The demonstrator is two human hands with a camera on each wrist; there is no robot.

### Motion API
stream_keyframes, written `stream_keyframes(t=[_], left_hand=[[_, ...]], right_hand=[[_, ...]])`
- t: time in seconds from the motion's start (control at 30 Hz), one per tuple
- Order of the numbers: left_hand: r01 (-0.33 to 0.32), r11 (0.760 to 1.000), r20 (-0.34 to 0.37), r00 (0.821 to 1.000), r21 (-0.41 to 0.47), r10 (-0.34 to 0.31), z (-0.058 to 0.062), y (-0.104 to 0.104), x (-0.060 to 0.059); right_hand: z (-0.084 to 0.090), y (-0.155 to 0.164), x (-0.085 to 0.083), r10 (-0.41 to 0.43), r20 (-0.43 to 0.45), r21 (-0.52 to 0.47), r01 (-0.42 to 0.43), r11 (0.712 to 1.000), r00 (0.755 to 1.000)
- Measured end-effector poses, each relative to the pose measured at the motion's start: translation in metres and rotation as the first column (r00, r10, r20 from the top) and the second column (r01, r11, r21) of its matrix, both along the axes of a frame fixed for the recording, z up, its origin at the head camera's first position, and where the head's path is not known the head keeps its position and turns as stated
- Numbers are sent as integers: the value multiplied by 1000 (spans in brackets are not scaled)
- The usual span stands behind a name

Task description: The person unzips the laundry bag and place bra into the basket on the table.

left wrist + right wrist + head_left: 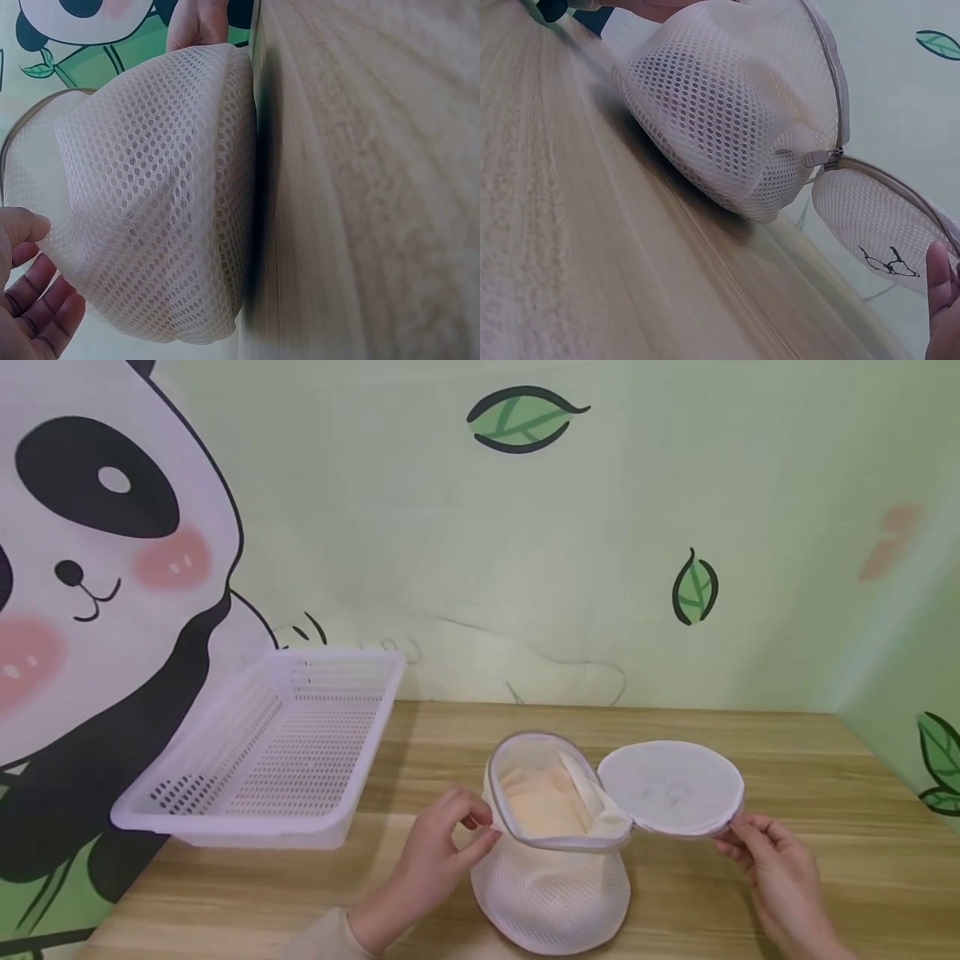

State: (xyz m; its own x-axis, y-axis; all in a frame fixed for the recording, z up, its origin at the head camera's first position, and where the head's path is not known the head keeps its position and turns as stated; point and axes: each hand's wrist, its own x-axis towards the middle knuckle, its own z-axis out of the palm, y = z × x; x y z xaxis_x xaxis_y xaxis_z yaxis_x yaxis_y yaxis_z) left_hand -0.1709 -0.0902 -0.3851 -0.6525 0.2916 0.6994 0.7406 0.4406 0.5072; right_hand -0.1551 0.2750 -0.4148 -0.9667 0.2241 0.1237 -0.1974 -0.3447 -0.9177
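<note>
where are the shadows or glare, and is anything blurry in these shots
Head view: soft, fairly even light, a pale streak, perhaps glare, at the right of the wall; left wrist view: dark shadow where the mesh bag meets the table, its grain soft at right; right wrist view: dark shadow beneath the bag.

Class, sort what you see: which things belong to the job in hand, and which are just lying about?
Job in hand:
bag, open
lid, joined to the bag
left hand, pinching the bag near its opening
right hand, holding the lid's edge

Apparently just about:
basket, touched by neither hand
panda, pictured behind
</note>
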Motion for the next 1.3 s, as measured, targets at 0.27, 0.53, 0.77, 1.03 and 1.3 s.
stream_keyframes(t=[0.27, 0.53, 0.77, 1.03, 1.3], left_hand=[[-3, 1000, -18, 1000, 2, 3, -2, 2, 0], [-1, 1000, -59, 998, 12, 2, -1, 2, 2], [-5, 1000, -78, 997, 9, 5, -2, 3, 1], [-12, 1000, -86, 996, 8, 12, 1, 5, 0], [4, 1000, -106, 994, 21, -2, 1, 5, 0]], right_hand=[[-8, 1, 2, 15, -30, -57, -17, 998, 999], [-7, 3, 4, 3, 78, 8, -3, 1000, 997], [-4, 8, 8, -44, 267, 189, -8, 982, 963], [1, 10, 11, -174, 304, 403, 39, 914, 937], [13, 15, 15, -227, 305, 581, 8, 814, 925]])
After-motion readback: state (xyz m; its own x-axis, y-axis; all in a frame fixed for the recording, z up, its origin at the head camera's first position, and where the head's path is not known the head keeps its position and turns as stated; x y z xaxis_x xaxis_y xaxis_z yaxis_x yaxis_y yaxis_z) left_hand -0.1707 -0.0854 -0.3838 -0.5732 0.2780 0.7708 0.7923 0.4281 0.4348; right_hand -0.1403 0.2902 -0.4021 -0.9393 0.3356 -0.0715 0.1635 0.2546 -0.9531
